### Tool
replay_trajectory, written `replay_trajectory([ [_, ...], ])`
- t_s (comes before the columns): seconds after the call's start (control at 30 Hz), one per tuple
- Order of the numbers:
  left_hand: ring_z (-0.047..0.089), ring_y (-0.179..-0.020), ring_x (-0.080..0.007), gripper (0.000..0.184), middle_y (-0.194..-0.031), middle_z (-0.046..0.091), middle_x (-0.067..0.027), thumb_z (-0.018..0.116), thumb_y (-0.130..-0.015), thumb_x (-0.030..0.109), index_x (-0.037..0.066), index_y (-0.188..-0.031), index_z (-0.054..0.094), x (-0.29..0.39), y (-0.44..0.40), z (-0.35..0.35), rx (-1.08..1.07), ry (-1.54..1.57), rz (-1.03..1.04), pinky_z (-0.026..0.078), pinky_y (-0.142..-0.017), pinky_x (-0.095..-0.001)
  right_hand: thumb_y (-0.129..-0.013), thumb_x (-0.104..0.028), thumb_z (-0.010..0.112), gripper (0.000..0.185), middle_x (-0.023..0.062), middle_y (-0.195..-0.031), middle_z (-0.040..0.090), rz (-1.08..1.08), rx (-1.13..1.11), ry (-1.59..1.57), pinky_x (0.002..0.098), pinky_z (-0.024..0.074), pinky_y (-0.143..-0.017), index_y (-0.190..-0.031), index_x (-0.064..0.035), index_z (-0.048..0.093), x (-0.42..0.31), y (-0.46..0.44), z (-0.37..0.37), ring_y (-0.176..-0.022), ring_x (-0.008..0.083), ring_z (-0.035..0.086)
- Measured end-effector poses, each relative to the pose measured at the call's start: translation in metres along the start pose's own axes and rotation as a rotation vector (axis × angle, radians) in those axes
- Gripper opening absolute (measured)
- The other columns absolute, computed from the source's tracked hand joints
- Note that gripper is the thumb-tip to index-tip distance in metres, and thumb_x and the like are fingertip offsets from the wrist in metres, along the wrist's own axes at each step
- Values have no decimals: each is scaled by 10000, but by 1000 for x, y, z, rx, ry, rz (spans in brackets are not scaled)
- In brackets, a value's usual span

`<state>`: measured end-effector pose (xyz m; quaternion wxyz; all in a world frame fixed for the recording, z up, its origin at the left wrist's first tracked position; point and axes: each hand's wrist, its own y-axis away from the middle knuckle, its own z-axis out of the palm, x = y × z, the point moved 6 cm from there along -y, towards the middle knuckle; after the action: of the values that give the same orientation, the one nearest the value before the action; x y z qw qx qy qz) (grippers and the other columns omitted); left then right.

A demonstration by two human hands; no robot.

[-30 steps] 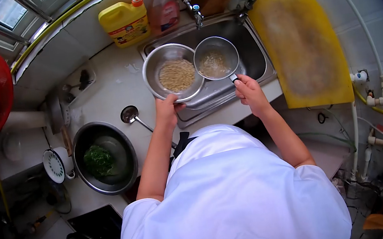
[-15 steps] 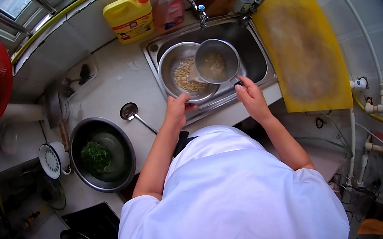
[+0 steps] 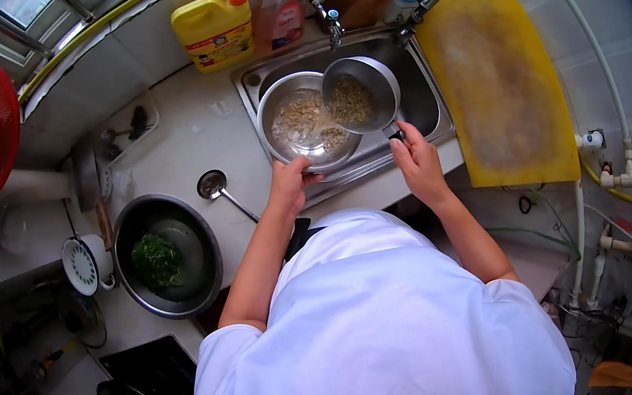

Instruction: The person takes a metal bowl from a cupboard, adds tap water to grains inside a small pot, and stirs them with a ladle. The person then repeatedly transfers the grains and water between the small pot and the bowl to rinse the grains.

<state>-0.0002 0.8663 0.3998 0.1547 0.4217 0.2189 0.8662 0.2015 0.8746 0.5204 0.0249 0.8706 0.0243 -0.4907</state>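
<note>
My left hand (image 3: 293,180) grips the near rim of a round steel bowl (image 3: 274,145) held over the left part of the sink. Water and pale tan grains (image 3: 294,117) lie in the bowl. My right hand (image 3: 417,157) is closed round the dark handle of a small saucepan (image 3: 386,84), which tilts left over the bowl's right side. More of the grains sit inside the pan, and some lie in the bowl just below its lip.
The steel sink (image 3: 433,112) has a tap (image 3: 335,27) behind it. A ladle (image 3: 212,184) and a large bowl of greens (image 3: 213,252) are on the left. A yellow jug (image 3: 217,38) and pump bottle (image 3: 280,12) stand behind. A yellow board (image 3: 502,82) leans right.
The saucepan first swung left over the bowl and poured liquid and grains. Now it is slightly farther right, with grains visible inside. The bowl moved right, and its grains are more scattered.
</note>
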Motion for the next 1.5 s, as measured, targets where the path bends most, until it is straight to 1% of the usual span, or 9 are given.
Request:
replay_trajectory([
  [0.37,605,-660,-168,379,-859,573,-103,471,-719,-5,-14,-1097,435,-6,-4,-3,-8,-8,-25,536,-465,-252,-863,-126,496,326,166,-631,566,-211,127,304,356,435,-515,-1151,24,466,-47,-8,-12,-562,314,584],
  [0.7,609,-641,-170,378,-850,582,-107,476,-717,0,-24,-1092,440,-1,-3,1,-41,6,-3,534,-463,-244,-844,-126,504,353,212,-685,578,-305,128,450,397,447,-528,-1167,8,460,-31,-13,4,-619,369,579],
  [0.8,613,-645,-174,374,-856,586,-114,475,-716,-4,-24,-1089,443,3,0,5,-39,12,7,532,-454,-243,-860,-159,506,371,160,-670,598,-303,95,429,349,426,-470,-1185,9,448,0,-14,16,-520,304,573],
  [0.87,616,-646,-177,373,-861,588,-118,473,-716,-8,-25,-1087,444,3,1,3,-41,15,14,532,-449,-243,-883,-197,497,243,32,-605,540,131,-32,-438,257,355,-402,-1052,-22,504,46,-16,25,-403,139,461],
  [0.9,616,-644,-179,372,-867,589,-121,469,-716,-12,-26,-1086,443,2,0,1,-36,5,11,533,-448,-244,-883,-197,497,243,32,-605,540,132,-30,-441,257,355,-402,-1052,-22,504,43,-16,20,-403,139,461],
  [0.97,616,-643,-181,370,-873,589,-124,466,-716,-17,-28,-1085,443,2,0,0,-34,-11,8,533,-447,-244,-906,-218,473,158,-62,-571,410,442,-280,-958,181,271,-388,-840,-75,472,36,-8,25,-402,17,309],
  [1.07,620,-649,-185,361,-877,590,-129,456,-720,-22,-34,-1081,441,8,3,-2,-17,-5,37,536,-450,-247,-919,-207,444,215,-65,-540,352,522,-252,-1154,170,254,-385,-731,-123,380,30,-4,16,-393,10,275],
  [1.33,632,-678,-201,382,-892,591,-140,446,-724,-18,-48,-1104,424,31,12,-7,35,-77,110,547,-479,-255,-904,-218,456,188,-54,-557,375,452,42,-858,178,241,-376,-761,-101,421,85,-7,9,-402,16,283],
  [1.5,634,-684,-199,393,-907,591,-139,448,-722,-16,-43,-1113,420,48,18,-3,58,-151,164,547,-496,-259,-884,-211,496,119,-52,-575,382,537,-163,-775,172,225,-364,-885,-98,457,99,2,45,-422,10,284],
])
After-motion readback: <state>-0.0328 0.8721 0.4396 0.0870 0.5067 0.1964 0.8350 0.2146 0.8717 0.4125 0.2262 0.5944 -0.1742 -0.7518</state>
